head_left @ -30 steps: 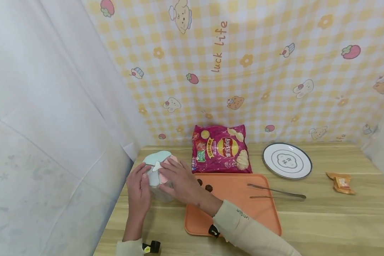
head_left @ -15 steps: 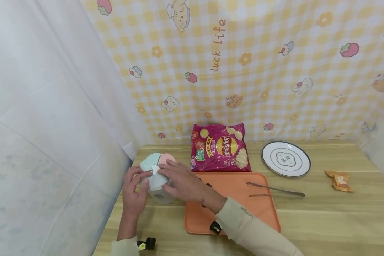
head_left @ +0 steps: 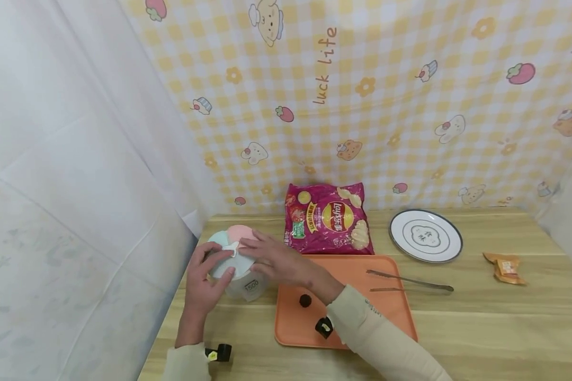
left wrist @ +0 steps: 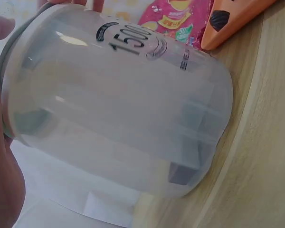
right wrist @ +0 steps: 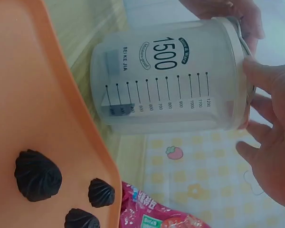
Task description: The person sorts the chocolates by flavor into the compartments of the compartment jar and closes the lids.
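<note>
A translucent storage canister (right wrist: pixel 180 76) printed with 1500 and a measuring scale stands on the table at left. A few small blocky pieces show through its wall near the base. Its round lid (head_left: pixel 240 264) has pink, mint and pale blue sections around a white bow-shaped knob (head_left: pixel 231 247). My left hand (head_left: pixel 204 278) holds the lid from the left, thumb at the near edge and fingers reaching toward the knob. From the right, my right hand (head_left: pixel 278 259) grips the lid's edge, fingers over its top; the right wrist view shows its fingertips at the rim.
An orange tray (head_left: pixel 343 270) lies right of the canister, bearing dark ridged lumps (right wrist: pixel 38 175) and metal tongs (head_left: pixel 410 281). Behind it rests a magenta chip bag (head_left: pixel 329 219). Farther right are a white plate (head_left: pixel 426 235) and an orange wrapped snack (head_left: pixel 507 268). A patterned curtain hangs behind.
The lid has turned counterclockwise in the head view, its pink section going from right to top. The canister has turned too, bringing the 1500 print into sight. Both hands stay on the lid.
</note>
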Motion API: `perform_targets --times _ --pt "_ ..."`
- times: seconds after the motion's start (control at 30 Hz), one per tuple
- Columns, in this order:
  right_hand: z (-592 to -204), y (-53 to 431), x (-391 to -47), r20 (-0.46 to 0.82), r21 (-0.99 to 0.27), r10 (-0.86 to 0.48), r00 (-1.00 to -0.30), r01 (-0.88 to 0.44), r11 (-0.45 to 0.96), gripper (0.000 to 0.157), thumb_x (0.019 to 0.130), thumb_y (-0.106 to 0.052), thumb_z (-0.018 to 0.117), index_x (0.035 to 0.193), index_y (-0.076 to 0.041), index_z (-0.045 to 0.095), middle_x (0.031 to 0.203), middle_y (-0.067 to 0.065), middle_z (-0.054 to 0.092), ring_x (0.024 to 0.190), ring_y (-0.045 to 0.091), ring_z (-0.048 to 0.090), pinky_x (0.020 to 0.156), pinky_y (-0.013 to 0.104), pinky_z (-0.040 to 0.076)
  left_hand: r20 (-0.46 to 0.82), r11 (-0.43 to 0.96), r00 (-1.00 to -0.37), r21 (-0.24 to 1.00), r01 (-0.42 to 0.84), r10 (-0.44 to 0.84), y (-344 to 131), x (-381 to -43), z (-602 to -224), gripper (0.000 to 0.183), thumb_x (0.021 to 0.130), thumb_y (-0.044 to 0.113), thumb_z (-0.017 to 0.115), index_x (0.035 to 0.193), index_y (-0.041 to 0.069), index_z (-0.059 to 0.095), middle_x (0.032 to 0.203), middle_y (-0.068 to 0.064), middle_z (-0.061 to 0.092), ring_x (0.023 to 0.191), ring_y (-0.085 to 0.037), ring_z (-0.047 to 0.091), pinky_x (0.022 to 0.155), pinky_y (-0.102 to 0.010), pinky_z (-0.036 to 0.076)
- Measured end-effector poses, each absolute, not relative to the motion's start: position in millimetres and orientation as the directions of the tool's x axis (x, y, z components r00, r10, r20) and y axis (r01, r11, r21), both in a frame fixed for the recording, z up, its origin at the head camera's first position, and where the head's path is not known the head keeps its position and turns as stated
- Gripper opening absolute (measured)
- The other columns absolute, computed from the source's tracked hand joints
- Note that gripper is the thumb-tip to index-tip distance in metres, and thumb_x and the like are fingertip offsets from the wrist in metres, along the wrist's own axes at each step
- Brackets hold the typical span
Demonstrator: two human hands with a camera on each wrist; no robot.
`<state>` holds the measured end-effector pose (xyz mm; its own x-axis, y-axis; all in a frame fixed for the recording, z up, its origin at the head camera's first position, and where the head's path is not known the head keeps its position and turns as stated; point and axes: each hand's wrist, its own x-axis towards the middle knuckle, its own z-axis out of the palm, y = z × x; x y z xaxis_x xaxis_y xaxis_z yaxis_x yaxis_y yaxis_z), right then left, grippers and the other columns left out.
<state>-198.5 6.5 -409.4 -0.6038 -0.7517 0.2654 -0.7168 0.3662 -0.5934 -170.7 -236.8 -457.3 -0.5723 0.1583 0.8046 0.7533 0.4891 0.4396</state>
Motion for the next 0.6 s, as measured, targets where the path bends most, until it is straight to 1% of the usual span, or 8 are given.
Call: perform_targets --times 0.03,0.1,0.17,0.23,0.33,0.4,0.5,0.6 --pt "-410 8 -200 0.274 -0.606 -0.753 -0.598 -0.716 0.347 0.053 0.102 -0.022 0.064 0.153 -0.014 0.050 0.164 0.000 0.035 0.156 0.022 0.014 0.122 0.044 0.021 0.800 0.522 -0.571 0.413 0.746 0.183 -238 -172 -458 0.030 0.090 0.029 0.074 0.109 0.006 0.078 0.122 -0.021 0.061 0.106 -0.033 0.053 0.096 -0.030 0.038" --pt "-412 11 -203 0.287 -0.625 -0.754 -0.591 -0.712 0.320 0.054 0.102 -0.021 0.064 0.154 -0.014 0.050 0.163 0.000 0.037 0.155 0.020 0.017 0.120 0.042 0.026 0.790 0.580 -0.568 0.358 0.732 0.230 -238 -175 -458 0.044 0.094 0.047 0.069 0.116 0.009 0.077 0.129 -0.016 0.064 0.110 -0.034 0.055 0.097 -0.040 0.038" --pt "-413 12 -206 0.291 -0.633 -0.755 -0.588 -0.710 0.308 0.055 0.102 -0.021 0.064 0.154 -0.014 0.050 0.161 -0.001 0.040 0.154 0.019 0.020 0.118 0.042 0.030 0.783 0.619 -0.558 0.300 0.726 0.275 -238 -175 -457 0.053 0.096 0.056 0.062 0.121 0.011 0.076 0.132 -0.012 0.066 0.114 -0.037 0.055 0.098 -0.048 0.037" --pt "-414 13 -207 0.290 -0.638 -0.756 -0.587 -0.707 0.305 0.055 0.101 -0.022 0.065 0.154 -0.013 0.049 0.160 -0.002 0.042 0.154 0.018 0.021 0.117 0.044 0.032 0.776 0.634 -0.551 0.265 0.726 0.307 -239 -174 -456 0.057 0.098 0.058 0.059 0.124 0.010 0.075 0.133 -0.011 0.067 0.121 -0.040 0.055 0.102 -0.054 0.036" --pt "-414 14 -209 0.279 -0.634 -0.756 -0.593 -0.705 0.319 0.056 0.101 -0.023 0.065 0.154 -0.015 0.050 0.159 -0.004 0.044 0.153 0.017 0.023 0.117 0.046 0.032 0.765 0.644 -0.554 0.247 0.724 0.329 -240 -171 -456 0.060 0.099 0.059 0.057 0.128 0.009 0.073 0.134 -0.012 0.066 0.128 -0.042 0.053 0.107 -0.054 0.034" --pt "-413 14 -209 0.273 -0.631 -0.755 -0.596 -0.703 0.327 0.056 0.100 -0.024 0.065 0.154 -0.016 0.050 0.159 -0.004 0.044 0.153 0.017 0.024 0.117 0.046 0.033 0.753 0.654 -0.568 0.250 0.714 0.333 -241 -169 -457 0.061 0.100 0.059 0.055 0.131 0.009 0.071 0.136 -0.012 0.065 0.131 -0.041 0.052 0.109 -0.052 0.033" --pt "-413 14 -210 0.269 -0.624 -0.750 -0.604 -0.703 0.342 0.057 0.100 -0.025 0.066 0.154 -0.018 0.050 0.158 -0.004 0.045 0.153 0.016 0.025 0.117 0.047 0.034 0.743 0.660 -0.580 0.256 0.707 0.333 -242 -168 -458 0.062 0.100 0.060 0.054 0.133 0.010 0.070 0.138 -0.011 0.065 0.133 -0.039 0.051 0.110 -0.050 0.032" --pt "-413 14 -210 0.270 -0.614 -0.744 -0.611 -0.705 0.356 0.056 0.100 -0.025 0.066 0.154 -0.020 0.051 0.158 -0.005 0.045 0.152 0.015 0.026 0.116 0.047 0.035 0.745 0.656 -0.578 0.258 0.709 0.332 -242 -167 -458 0.062 0.100 0.060 0.055 0.134 0.010 0.070 0.138 -0.010 0.065 0.133 -0.039 0.051 0.112 -0.047 0.031"
